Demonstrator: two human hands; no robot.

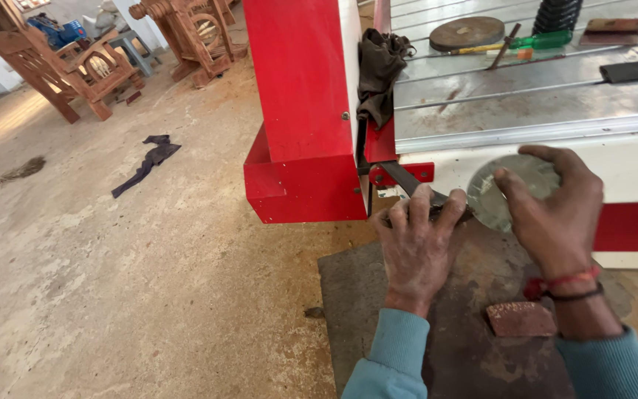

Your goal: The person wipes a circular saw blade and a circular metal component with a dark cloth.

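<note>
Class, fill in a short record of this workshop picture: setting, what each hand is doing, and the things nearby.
Setting: dusty workshop floor beside a red and white machine
Left hand: gripping a dark flat metal bar
Right hand: fingers around a round grey metal disc
On the machine bed: green-handled screwdriver, round rusty plate
Hanging on the machine: dark cloth
On the floor: dark rag, wooden chairs

My left hand (416, 240) grips a flat bar (416, 185) against the machine's side (629, 177), just left of the round disc (507, 188) under my right hand (555, 210). A rag (378, 70) hangs above the bar. A brick (521, 318) lies on the floor mat (363, 295) between my wrists.
</note>
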